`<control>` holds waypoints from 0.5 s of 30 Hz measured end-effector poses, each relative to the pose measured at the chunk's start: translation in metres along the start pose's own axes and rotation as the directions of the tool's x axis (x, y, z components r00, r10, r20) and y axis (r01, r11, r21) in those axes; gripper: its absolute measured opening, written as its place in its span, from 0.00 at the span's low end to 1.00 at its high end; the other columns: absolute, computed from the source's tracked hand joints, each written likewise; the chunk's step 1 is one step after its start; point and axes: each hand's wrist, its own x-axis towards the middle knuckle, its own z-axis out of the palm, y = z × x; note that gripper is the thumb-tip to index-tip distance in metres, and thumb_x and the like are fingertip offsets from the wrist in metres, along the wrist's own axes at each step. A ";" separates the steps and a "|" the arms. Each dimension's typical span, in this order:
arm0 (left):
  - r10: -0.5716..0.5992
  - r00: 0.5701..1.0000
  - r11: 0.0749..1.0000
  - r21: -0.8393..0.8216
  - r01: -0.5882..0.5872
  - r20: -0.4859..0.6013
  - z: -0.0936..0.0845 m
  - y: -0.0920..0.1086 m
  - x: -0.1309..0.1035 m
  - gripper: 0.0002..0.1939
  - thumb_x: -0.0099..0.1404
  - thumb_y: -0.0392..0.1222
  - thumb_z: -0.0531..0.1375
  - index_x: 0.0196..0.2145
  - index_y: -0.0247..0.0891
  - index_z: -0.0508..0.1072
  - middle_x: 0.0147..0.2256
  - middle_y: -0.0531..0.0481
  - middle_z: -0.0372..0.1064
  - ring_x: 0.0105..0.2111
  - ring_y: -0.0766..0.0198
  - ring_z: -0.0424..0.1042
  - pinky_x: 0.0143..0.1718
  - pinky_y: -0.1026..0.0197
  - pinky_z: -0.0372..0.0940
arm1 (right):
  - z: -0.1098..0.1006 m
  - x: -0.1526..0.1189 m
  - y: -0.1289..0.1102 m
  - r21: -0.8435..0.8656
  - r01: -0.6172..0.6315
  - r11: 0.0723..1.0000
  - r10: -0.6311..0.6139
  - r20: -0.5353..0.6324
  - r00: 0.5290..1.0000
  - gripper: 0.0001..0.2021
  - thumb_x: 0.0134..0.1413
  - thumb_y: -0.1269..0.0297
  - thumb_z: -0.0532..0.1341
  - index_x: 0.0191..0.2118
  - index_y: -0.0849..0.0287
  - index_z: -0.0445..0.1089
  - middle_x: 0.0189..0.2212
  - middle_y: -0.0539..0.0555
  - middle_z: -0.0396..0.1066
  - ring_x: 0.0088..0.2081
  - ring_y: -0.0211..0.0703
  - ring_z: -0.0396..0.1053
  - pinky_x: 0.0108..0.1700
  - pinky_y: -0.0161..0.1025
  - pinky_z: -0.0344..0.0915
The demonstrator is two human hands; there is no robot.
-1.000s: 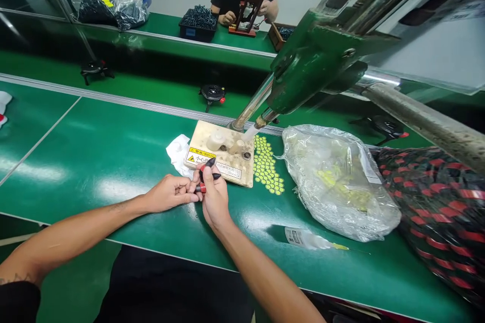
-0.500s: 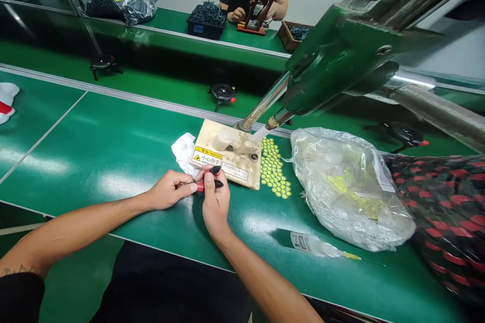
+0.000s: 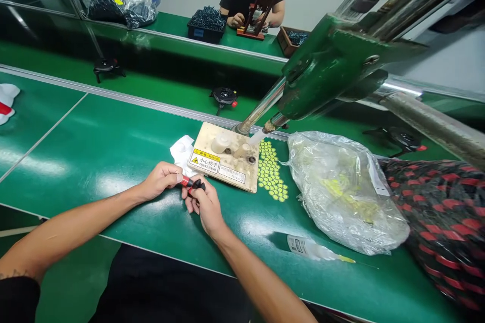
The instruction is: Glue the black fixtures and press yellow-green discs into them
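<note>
Between my hands, in front of the press base, is a small red and black part point(image 3: 187, 181). My left hand point(image 3: 161, 181) pinches its red end from the left. The fingers of my right hand point(image 3: 204, 203) are closed round the black end, which has dark tips pointing right. Whether it is one piece or two is unclear. Just beyond lies the cream press base point(image 3: 231, 180) with a warning label and white plastic fittings. A crumpled white tissue point(image 3: 182, 151) touches the base's left side. Many yellow-green discs point(image 3: 271, 171) lie flat to its right.
The green press head point(image 3: 322, 65) leans over the base from the right. A clear plastic bag point(image 3: 341, 197), a needle-tipped bottle point(image 3: 310, 248) and a bag of red and black parts point(image 3: 435, 222) occupy the right. Across the bench, a person's hands are at a small red-brown fixture point(image 3: 257, 17).
Both hands have moved slightly left with the red and black part. Its red end now sits higher in my left fingers, and several right fingers are curled below it.
</note>
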 end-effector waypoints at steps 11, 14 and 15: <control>0.013 0.999 0.999 0.048 -0.015 0.043 0.001 0.005 -0.001 0.35 0.60 0.70 0.66 0.17 0.39 0.58 0.17 0.58 0.48 0.21 0.70 0.45 0.24 0.61 0.43 | -0.006 0.002 -0.005 0.087 -0.094 0.992 0.087 0.083 0.993 0.28 0.57 0.35 0.67 0.35 0.60 0.69 0.17 0.43 0.61 0.16 0.31 0.55 0.17 0.30 0.49; -0.017 0.999 0.999 0.039 0.016 0.028 0.003 0.003 -0.002 0.35 0.58 0.70 0.68 0.18 0.38 0.60 0.18 0.58 0.49 0.21 0.71 0.46 0.23 0.62 0.42 | -0.006 0.002 -0.004 0.052 -0.114 0.992 0.105 0.152 0.983 0.28 0.59 0.36 0.67 0.32 0.59 0.67 0.19 0.46 0.65 0.15 0.29 0.54 0.17 0.30 0.48; -0.030 1.000 0.999 0.016 0.029 0.009 0.005 0.003 -0.002 0.34 0.57 0.69 0.69 0.19 0.38 0.62 0.18 0.58 0.50 0.21 0.71 0.46 0.23 0.63 0.41 | -0.006 0.003 -0.004 0.053 -0.106 0.993 0.096 0.156 0.983 0.27 0.59 0.37 0.67 0.32 0.59 0.67 0.19 0.46 0.66 0.15 0.29 0.53 0.17 0.30 0.47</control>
